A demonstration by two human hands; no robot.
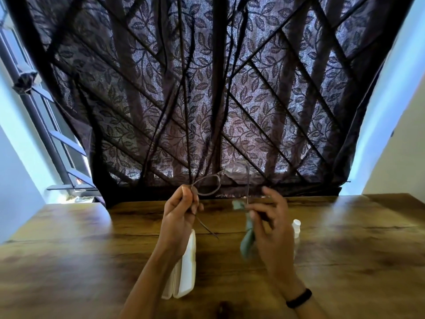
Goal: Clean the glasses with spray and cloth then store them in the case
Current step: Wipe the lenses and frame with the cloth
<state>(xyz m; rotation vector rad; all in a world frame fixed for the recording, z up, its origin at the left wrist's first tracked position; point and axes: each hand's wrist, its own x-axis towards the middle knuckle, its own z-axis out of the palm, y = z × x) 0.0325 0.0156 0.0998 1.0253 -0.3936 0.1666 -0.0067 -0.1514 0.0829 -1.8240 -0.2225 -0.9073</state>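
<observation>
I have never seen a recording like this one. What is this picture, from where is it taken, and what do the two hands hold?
There is no machine here. A person wears a wide-angle camera on the head, so you look forward and down at their own two bare hands above a wooden table. The left hand pinches a pair of thin-framed glasses at one end and holds them up before a dark leaf-patterned curtain. The right hand holds the other arm of the glasses together with a pale green cloth. On the table lie a white case, closed, and a small white-capped bottle, partly hidden behind the right hand.
</observation>
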